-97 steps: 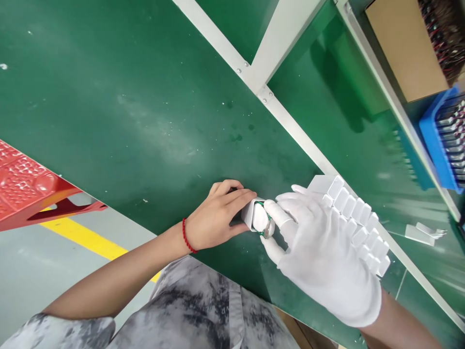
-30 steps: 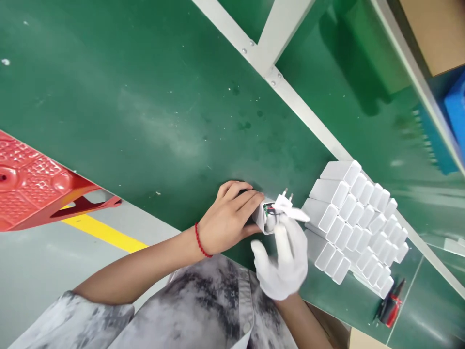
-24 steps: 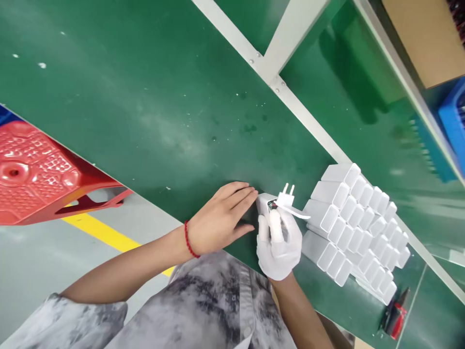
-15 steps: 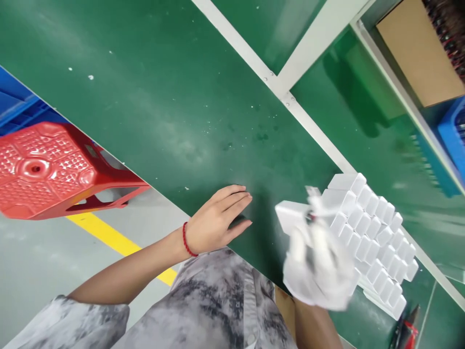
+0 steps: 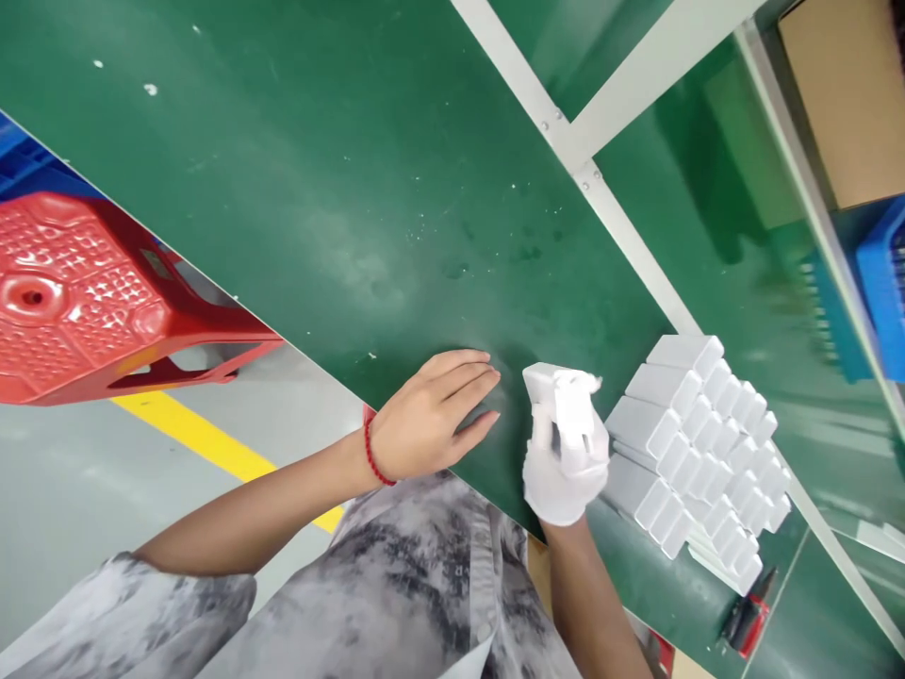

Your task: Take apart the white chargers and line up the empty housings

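My left hand [image 5: 436, 410], bare with a red cord bracelet, lies palm down on the green table, fingers stretched out and holding nothing. My right hand [image 5: 566, 471], in a white glove, is closed around a small white box [image 5: 541, 379] a short way to its right. A crumpled white piece [image 5: 576, 401], maybe cloth or paper, lies over the box within the gloved fingers; its kind is not clear. Right of the glove rises a stack of several similar white boxes [image 5: 654, 424], their ends facing away from me.
Beyond the stack runs a white metal frame bar [image 5: 636, 255]. A black and red tool [image 5: 746, 618] lies near the stack. A red plastic stool [image 5: 77, 292] stands at the table's left edge. A cardboard box [image 5: 841, 104] and a blue bin [image 5: 883, 283] are at upper right.
My right hand has moved left, away from the stack, bringing the white box and crumpled piece nearer my left hand. My left hand rests much as before; the view has shifted slightly.
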`<state>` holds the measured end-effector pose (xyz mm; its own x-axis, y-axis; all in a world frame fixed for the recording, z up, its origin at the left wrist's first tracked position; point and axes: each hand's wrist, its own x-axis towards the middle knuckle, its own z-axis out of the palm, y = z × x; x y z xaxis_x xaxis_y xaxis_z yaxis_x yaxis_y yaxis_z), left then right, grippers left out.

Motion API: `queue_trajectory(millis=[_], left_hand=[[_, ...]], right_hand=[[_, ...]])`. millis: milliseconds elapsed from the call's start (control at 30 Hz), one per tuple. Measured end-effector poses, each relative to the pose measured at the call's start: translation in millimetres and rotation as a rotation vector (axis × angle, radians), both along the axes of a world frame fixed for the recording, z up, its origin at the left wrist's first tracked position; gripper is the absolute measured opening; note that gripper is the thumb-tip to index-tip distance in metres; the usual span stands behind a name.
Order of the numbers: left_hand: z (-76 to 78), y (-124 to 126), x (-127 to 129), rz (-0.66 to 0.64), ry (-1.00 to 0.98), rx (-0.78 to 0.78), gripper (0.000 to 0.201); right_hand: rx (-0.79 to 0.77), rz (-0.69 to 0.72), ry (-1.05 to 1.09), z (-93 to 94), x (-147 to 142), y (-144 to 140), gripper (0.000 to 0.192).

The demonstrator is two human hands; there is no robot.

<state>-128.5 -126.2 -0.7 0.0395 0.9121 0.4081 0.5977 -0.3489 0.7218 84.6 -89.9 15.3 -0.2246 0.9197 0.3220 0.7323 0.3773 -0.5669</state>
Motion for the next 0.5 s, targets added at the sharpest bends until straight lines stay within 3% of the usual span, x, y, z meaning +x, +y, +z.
queue_trajectory(millis=[100,167,267,333,400,500], left_hand=[[3.3,1,1,-0.023,0.038,-0.055,0.041],[8.5,3,4,-0.057,0.027,-0.114,0.053],[19.4,9,14,-0.080,-0.071,-0.147,0.078],[26.8,15,22,-0.068,-0.135,-0.110,0.083],[32.4,20,30,-0.020,-0.175,-0.080,0.075],[36.5,25,37,0.048,-0.200,-0.077,0.063]], right_hand=[[0.061,0.006,-0.077,0.1,-7,4,0.025],[-0.020,-0.056,0.039,9.6,-11,6,0.031],[-0.304,-0.189,0.465,28.8,-16,8,0.041],[-0.545,-0.191,0.689,37.9,-20,10,0.040],[-0.717,-0.147,0.760,42.2,-24,14,0.039],[-0.783,-0.114,0.780,42.7,-27,18,0.038]])
